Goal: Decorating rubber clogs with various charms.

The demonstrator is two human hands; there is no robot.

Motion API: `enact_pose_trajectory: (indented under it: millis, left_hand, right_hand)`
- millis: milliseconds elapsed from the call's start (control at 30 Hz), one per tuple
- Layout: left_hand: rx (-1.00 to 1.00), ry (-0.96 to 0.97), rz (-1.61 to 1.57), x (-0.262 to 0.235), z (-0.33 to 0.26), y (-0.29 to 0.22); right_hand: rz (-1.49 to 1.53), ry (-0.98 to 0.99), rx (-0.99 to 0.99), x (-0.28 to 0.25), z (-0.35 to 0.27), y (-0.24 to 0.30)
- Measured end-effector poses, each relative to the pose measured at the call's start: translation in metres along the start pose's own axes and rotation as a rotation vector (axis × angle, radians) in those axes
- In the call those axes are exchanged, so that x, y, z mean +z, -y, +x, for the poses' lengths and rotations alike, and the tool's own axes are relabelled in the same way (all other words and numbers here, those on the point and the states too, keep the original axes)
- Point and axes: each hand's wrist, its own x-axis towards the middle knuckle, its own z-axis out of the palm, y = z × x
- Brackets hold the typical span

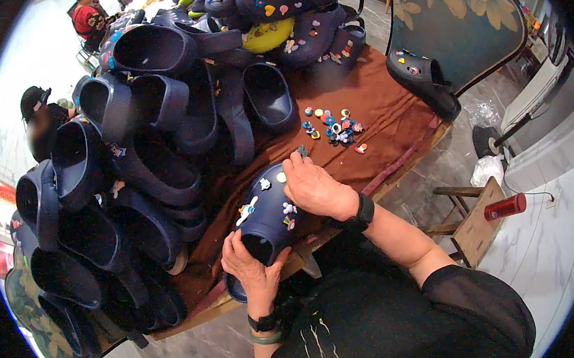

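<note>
A dark navy clog [265,219] with several small coloured charms on its top lies on the brown tablecloth [371,112] near the table's front edge. My left hand [252,267] grips the clog at its heel opening. My right hand [313,186] rests on the clog's toe, fingertips pressing near a small charm by the top edge. A scatter of loose coloured charms [336,127] lies on the cloth just beyond my right hand.
A big heap of navy clogs [134,168] fills the table's left side. More decorated clogs [279,5] pile up at the back, and a single one [424,79] sits at the right corner. A wooden stool [473,222] with a red bottle [506,206] stands right. Two people sit far left.
</note>
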Motion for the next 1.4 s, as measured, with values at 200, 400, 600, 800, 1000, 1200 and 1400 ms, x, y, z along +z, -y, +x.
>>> enact_pose_trajectory:
  millis: [200,400,600,800,1000,1200,1400]
  left_hand:
    - [0.006,-0.011,-0.024,0.000,0.001,-0.001]
    - [-0.032,0.012,-0.013,-0.003,-0.001,-0.002]
    - [0.009,0.000,-0.011,0.000,-0.001,-0.003]
    - [-0.012,0.018,-0.016,-0.004,-0.001,-0.002]
    - [-0.019,0.012,-0.027,-0.001,0.003,-0.003]
    - [-0.026,0.113,-0.076,-0.019,0.008,0.001]
    - [-0.252,0.379,-0.117,-0.057,-0.006,0.060]
  right_hand:
    - [0.228,-0.059,0.190,0.016,-0.006,-0.074]
    - [-0.006,-0.197,0.096,-0.013,-0.031,-0.112]
    - [-0.046,-0.295,0.177,-0.016,-0.031,-0.162]
    - [-0.074,-0.142,0.279,-0.019,-0.018,-0.151]
    - [-0.265,-0.129,0.155,-0.017,-0.020,-0.149]
    - [-0.341,-0.194,0.079,-0.016,-0.018,-0.147]
    - [-0.157,-0.265,0.043,-0.015,-0.038,-0.133]
